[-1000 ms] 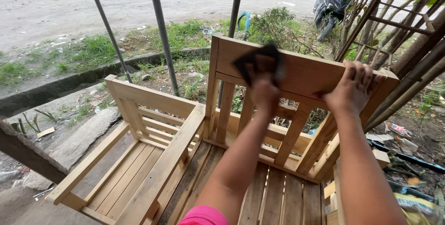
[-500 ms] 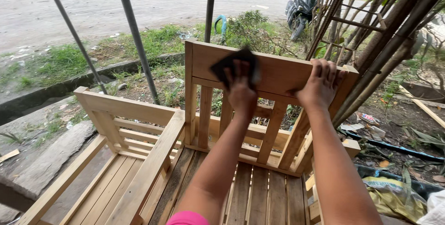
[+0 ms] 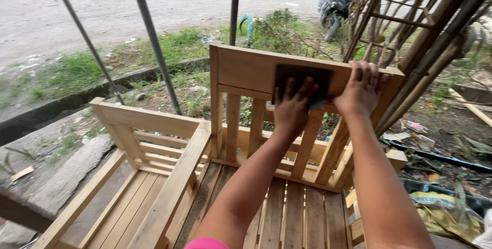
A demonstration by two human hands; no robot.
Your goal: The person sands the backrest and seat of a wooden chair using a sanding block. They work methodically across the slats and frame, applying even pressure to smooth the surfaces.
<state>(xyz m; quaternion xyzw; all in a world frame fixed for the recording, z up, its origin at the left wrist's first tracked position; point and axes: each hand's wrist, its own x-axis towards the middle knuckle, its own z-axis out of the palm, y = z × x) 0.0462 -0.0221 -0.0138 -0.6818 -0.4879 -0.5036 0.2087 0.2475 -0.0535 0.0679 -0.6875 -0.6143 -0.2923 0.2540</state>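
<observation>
A dark sheet of sandpaper (image 3: 302, 86) lies flat against the broad top board (image 3: 246, 69) of a pale wooden chair back, pressed there by the left hand (image 3: 293, 109). By the look of it, this is a sanding pass on that board, and it is hard to judge how much is finished: the wood to the left of the fingers looks the same even, pale colour as the rest, with no clear line between rubbed and unrubbed surface. The 4 upright slats (image 3: 308, 141) below the fingers, the armrest (image 3: 174, 187) and the slatted seat (image 3: 297, 213) nearer the person look bare and untreated too, so plenty may be left.

The left fingers (image 3: 307, 87) are spread and nearly straight, flattened on the sheet rather than curled round it; they press, they do not pinch. The right hand (image 3: 361, 90) sits just beside, its fingers (image 3: 365, 70) hooked loosely over the board's upper edge, steadying it, with the sheet's right edge touching or tucked under its palm.

Beyond the fingers stand grey metal poles (image 3: 154, 44), grass, a road and a parked motorbike (image 3: 338, 0); to their right lean bamboo stakes (image 3: 435, 33).
</observation>
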